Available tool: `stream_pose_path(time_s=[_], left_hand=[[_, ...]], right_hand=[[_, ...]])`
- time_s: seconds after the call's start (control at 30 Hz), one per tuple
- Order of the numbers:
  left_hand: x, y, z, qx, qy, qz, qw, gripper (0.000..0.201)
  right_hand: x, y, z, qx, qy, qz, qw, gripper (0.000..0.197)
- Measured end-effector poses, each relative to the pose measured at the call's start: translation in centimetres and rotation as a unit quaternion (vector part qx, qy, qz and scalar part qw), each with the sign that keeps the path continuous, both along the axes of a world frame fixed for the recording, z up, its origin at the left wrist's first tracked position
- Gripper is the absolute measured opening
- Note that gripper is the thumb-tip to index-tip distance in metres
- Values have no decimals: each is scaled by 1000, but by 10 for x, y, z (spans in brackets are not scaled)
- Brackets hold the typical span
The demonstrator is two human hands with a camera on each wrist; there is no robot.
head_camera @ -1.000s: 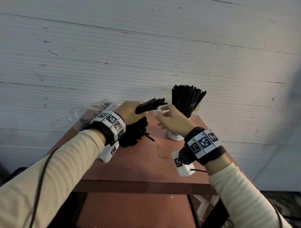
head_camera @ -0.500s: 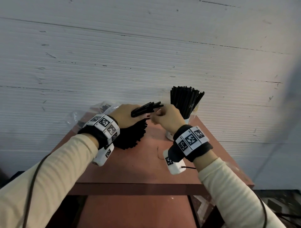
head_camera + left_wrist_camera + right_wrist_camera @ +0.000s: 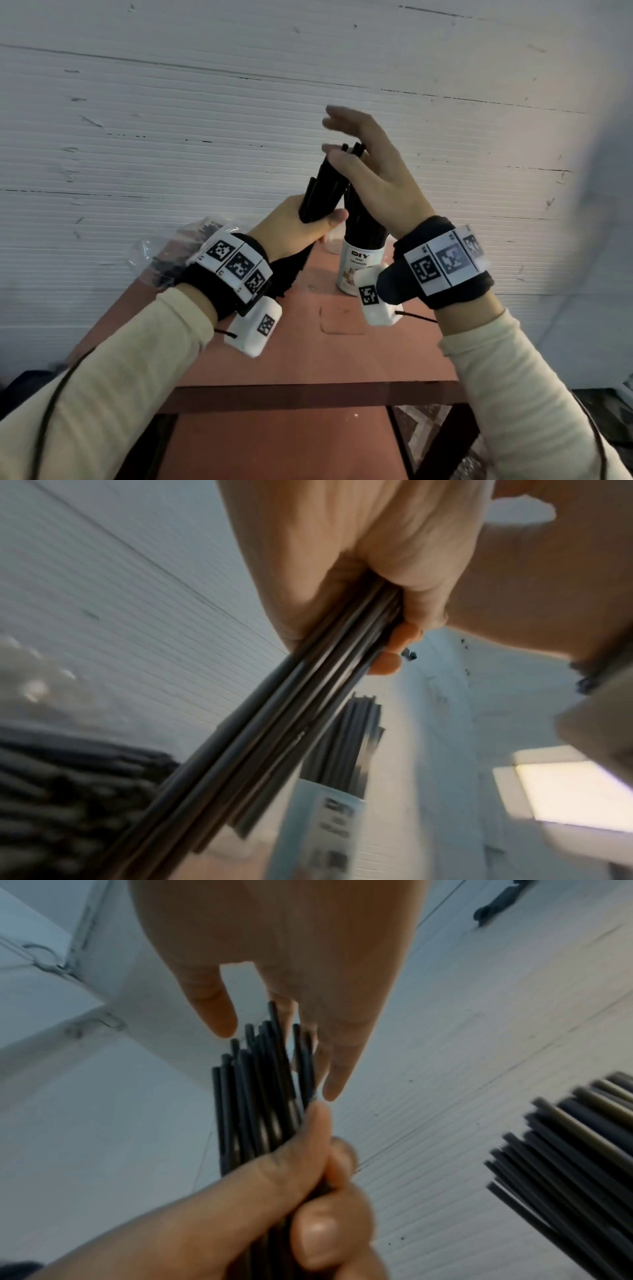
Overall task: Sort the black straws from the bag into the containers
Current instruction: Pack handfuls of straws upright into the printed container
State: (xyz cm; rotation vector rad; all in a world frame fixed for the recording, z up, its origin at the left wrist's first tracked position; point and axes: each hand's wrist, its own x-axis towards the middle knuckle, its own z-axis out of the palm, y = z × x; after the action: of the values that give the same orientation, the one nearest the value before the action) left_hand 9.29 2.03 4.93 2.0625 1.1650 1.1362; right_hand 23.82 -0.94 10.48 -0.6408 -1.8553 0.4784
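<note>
My left hand grips a bundle of black straws near its lower part and holds it almost upright above the table. In the right wrist view the bundle fans out from the left hand, its tips uneven. My right hand is open, its straight fingers lying against the upper tips. Just behind stands a white container packed with black straws. The container also shows in the left wrist view beyond the held bundle.
A clear plastic bag lies at the table's back left. A dark pile of loose straws sits behind my left wrist. The brown table stands against a white ribbed wall.
My left hand has lifted the bundle and tipped it from nearly level to almost upright. My right hand has risen from the bundle's end and spread flat against the top tips.
</note>
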Motion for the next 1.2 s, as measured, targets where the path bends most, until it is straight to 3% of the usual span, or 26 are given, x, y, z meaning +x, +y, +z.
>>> stream_pose_path(time_s=[0.07, 0.2, 0.3, 0.47, 0.6, 0.67, 0.73, 0.8, 0.87, 0.93, 1.07, 1.13, 1.2], left_hand=[[17, -1, -9, -33, -36, -39, 998, 38], [38, 0, -40, -137, -130, -97, 977, 16], [46, -1, -55, -188, -148, -116, 964, 8], [51, 13, -72, -243, -136, -97, 956, 42], [55, 19, -88, -268, -65, -92, 957, 41], [57, 18, -87, -257, -17, -78, 963, 42], [59, 16, -83, -235, -7, -58, 970, 46], [60, 10, -75, -208, -53, -72, 974, 45], [57, 4, -66, -191, -85, -99, 973, 41], [54, -1, -55, -180, -52, -134, 973, 37], [55, -12, -40, -193, 60, -242, 949, 30], [60, -14, -42, -210, 61, -275, 936, 30], [62, -12, -48, -213, 48, -266, 939, 24]], right_hand=[[-2, -2, 1, 26, -23, -24, 999, 36], [4, 12, -27, 75, -165, -132, 975, 21], [9, 21, -51, 31, -193, -147, 970, 30], [18, 23, -61, 79, -166, -132, 974, 23], [28, 24, -67, 65, -175, -142, 972, 20], [33, 20, -66, 54, -171, -144, 973, 30], [38, 14, -62, 47, -161, -145, 975, 52], [46, 6, -56, 10, -113, -149, 982, 73], [54, 0, -50, -38, -71, -154, 985, 82], [64, -3, -45, -83, -83, -141, 983, 74], [70, -4, -49, -169, -194, -7, 966, 44], [66, -1, -57, -156, -222, 3, 962, 26], [64, 3, -61, -124, -223, -18, 967, 22]])
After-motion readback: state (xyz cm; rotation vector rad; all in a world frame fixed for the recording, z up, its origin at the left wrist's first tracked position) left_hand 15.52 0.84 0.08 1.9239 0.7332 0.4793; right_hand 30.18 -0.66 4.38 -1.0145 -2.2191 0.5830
